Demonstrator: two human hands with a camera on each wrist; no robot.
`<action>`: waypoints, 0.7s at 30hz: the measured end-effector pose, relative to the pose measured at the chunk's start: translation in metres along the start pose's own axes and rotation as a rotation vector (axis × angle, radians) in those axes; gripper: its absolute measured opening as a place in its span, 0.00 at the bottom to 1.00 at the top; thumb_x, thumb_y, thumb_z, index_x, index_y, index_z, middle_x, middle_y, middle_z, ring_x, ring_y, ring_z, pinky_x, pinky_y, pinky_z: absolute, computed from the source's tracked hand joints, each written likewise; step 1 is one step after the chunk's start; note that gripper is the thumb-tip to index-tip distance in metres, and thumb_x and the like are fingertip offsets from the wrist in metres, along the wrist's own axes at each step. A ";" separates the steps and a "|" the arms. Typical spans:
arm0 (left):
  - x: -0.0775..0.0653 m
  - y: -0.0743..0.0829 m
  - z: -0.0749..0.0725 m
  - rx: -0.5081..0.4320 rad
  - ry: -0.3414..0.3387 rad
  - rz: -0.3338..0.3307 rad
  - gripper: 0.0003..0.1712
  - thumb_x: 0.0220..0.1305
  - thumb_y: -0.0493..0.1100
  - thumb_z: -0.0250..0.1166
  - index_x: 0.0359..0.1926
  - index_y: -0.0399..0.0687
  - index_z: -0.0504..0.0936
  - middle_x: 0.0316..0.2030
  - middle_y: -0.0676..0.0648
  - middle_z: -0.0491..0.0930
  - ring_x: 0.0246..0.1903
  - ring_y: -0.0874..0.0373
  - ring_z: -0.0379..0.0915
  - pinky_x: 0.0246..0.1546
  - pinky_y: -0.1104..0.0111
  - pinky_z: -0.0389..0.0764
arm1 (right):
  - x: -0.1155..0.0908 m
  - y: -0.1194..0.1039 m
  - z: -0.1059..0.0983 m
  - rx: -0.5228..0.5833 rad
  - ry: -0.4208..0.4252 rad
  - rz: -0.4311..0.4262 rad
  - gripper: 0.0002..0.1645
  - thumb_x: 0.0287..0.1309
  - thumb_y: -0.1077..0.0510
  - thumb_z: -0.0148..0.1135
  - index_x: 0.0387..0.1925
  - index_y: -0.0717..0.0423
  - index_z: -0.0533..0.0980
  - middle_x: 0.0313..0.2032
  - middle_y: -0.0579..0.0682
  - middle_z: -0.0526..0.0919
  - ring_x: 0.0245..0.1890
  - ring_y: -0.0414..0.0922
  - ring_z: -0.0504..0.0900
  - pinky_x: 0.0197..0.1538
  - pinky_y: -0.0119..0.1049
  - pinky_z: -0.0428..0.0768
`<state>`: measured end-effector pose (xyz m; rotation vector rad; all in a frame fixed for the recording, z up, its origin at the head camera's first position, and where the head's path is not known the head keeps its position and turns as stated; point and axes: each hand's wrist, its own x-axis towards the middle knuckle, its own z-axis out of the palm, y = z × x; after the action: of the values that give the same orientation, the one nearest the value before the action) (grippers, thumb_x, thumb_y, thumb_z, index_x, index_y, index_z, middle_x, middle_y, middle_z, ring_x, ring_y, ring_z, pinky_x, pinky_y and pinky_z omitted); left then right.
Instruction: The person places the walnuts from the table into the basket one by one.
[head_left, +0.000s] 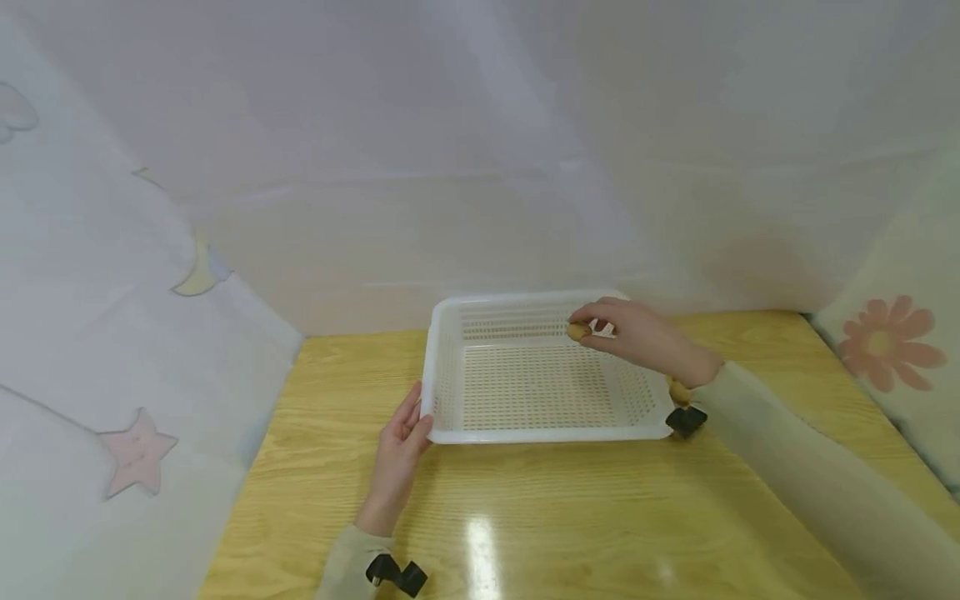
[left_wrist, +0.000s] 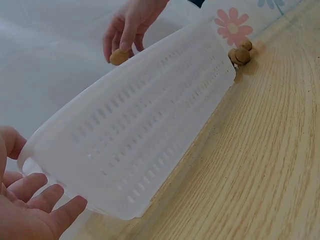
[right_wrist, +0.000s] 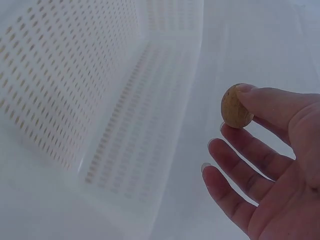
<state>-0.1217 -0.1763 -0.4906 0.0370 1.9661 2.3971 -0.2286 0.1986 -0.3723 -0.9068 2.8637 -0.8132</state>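
A white plastic basket (head_left: 540,436) with slotted walls and floor stands on the wooden table. At its left end my left hand (head_left: 397,454) holds the rim, thumb over the edge and fingers along the outer wall. My right hand (head_left: 637,333) is above the basket's far right part. Between its thumb and index finger it pinches a small brown walnut (right_wrist: 236,107); the other fingers are spread apart in the right wrist view. Several more walnuts (left_wrist: 241,54) lie on the table beyond the basket's right end, mostly hidden by the right wrist in the head view.
The yellow wood-grain table (head_left: 570,517) extends in front of the basket and to both sides. A pale cloth backdrop (head_left: 450,208) rises right behind the basket. Cloth sides printed with a pink star (head_left: 138,454) and a flower (head_left: 888,343) flank the table.
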 end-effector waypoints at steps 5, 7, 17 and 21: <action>0.000 -0.002 0.002 -0.011 0.003 0.003 0.35 0.78 0.32 0.53 0.82 0.41 0.55 0.77 0.36 0.62 0.73 0.41 0.63 0.65 0.61 0.78 | 0.035 -0.007 0.018 0.055 -0.061 -0.018 0.20 0.68 0.57 0.70 0.59 0.56 0.82 0.50 0.50 0.86 0.47 0.47 0.83 0.46 0.43 0.83; -0.001 -0.003 0.001 -0.018 0.008 0.001 0.36 0.78 0.32 0.53 0.82 0.42 0.55 0.77 0.37 0.62 0.73 0.41 0.62 0.66 0.58 0.77 | 0.048 -0.008 0.027 0.063 -0.084 -0.030 0.20 0.68 0.56 0.70 0.58 0.56 0.82 0.49 0.49 0.86 0.47 0.47 0.83 0.47 0.44 0.83; -0.007 -0.007 0.000 -0.014 0.003 0.005 0.36 0.79 0.33 0.53 0.82 0.42 0.54 0.78 0.36 0.60 0.74 0.39 0.60 0.66 0.56 0.76 | 0.102 0.000 0.084 0.098 -0.236 -0.065 0.14 0.71 0.57 0.66 0.55 0.54 0.83 0.48 0.48 0.86 0.47 0.45 0.83 0.51 0.42 0.84; -0.006 -0.008 -0.001 -0.016 0.001 0.008 0.36 0.78 0.34 0.54 0.82 0.42 0.54 0.77 0.36 0.60 0.74 0.39 0.60 0.66 0.58 0.77 | 0.116 0.007 0.105 0.070 -0.285 -0.074 0.12 0.71 0.57 0.65 0.52 0.55 0.83 0.46 0.48 0.87 0.47 0.46 0.83 0.51 0.43 0.85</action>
<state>-0.1151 -0.1761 -0.4987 0.0430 1.9515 2.4177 -0.3095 0.0906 -0.4519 -1.0325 2.5563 -0.7180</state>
